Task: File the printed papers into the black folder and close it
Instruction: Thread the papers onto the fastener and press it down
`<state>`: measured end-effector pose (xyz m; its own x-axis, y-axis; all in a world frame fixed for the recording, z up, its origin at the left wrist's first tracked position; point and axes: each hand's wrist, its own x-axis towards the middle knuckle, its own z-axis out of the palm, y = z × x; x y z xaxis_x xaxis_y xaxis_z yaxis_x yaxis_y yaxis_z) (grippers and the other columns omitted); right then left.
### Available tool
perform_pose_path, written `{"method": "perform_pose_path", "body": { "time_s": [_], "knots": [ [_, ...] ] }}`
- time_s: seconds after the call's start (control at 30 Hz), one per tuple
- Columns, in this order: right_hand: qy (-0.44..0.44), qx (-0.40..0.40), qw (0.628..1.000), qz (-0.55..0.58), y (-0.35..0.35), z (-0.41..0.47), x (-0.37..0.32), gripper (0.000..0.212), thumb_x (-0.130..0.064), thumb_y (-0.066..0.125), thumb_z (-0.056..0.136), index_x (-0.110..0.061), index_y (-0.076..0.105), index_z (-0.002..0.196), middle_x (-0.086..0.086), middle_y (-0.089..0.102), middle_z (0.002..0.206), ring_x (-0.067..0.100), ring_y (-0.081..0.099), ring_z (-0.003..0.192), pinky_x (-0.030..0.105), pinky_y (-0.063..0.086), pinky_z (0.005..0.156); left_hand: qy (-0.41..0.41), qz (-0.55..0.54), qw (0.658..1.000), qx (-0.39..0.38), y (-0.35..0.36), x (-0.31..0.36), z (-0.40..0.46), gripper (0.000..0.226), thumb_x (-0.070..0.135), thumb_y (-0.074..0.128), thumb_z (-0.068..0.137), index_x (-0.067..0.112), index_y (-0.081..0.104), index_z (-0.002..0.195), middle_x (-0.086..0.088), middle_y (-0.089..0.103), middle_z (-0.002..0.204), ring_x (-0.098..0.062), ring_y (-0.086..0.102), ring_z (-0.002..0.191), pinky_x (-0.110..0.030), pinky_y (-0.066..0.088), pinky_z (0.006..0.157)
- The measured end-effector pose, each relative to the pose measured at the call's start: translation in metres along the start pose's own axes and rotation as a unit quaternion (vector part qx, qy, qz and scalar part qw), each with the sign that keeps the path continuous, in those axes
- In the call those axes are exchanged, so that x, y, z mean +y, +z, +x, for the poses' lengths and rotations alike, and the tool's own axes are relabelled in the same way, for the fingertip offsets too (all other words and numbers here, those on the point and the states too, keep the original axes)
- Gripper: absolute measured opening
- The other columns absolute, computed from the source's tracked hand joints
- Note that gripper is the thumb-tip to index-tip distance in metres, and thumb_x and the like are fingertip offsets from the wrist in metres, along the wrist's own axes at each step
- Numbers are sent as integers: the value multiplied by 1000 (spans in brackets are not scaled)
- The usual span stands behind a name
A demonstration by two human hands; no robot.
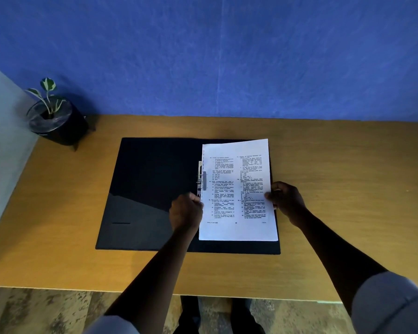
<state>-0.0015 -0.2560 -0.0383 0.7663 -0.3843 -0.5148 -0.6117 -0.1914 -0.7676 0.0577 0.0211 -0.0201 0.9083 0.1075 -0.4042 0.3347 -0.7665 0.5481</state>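
Note:
The black folder (145,189) lies open flat on the wooden desk. A stack of printed papers (237,191) rests over its right half, beside the metal clip mechanism (200,180) at the spine. My left hand (186,213) grips the papers' left edge near the clip's lower end. At the right edge, my right hand (287,201) pinches the stack, thumb on top. The folder's right half is mostly hidden under the sheets.
A small potted plant (54,119) in a black pot stands at the desk's back left corner. A blue wall runs behind the desk (348,189). The desk's front edge is close to me, with floor below it.

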Motion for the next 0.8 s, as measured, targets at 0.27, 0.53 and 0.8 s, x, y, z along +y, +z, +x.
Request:
{"method": "perform_pose_path", "body": {
  "time_s": [0.27, 0.53, 0.8],
  "knots": [
    [-46, 70, 992, -98, 9, -5, -1, 7, -16, 70, 91, -20, 65, 94, -1, 72, 96, 11, 68, 81, 30, 57, 67, 7, 27, 999, 19, -3, -3, -1, 13, 25, 64, 84, 28, 76, 87, 3, 77, 93, -25, 71, 91, -26, 46, 70],
    [-61, 134, 973, -176, 24, -5, -2, 10, -12, 74, 88, -9, 70, 97, 7, 76, 104, 15, 63, 77, 15, 40, 57, 11, 26, 1000, 13, -5, -6, -2, 12, 23, 65, 84, 27, 76, 85, 2, 77, 92, -25, 71, 90, -30, 52, 74],
    [-90, 161, 960, -210, 27, -7, 1, 26, -9, 77, 84, -5, 64, 106, 12, 73, 107, 26, 70, 91, 27, 51, 71, 6, 22, 1000, 4, -5, -7, -1, 11, 24, 65, 85, 25, 76, 86, 2, 77, 90, -23, 72, 88, -26, 49, 69]
  ]
}}
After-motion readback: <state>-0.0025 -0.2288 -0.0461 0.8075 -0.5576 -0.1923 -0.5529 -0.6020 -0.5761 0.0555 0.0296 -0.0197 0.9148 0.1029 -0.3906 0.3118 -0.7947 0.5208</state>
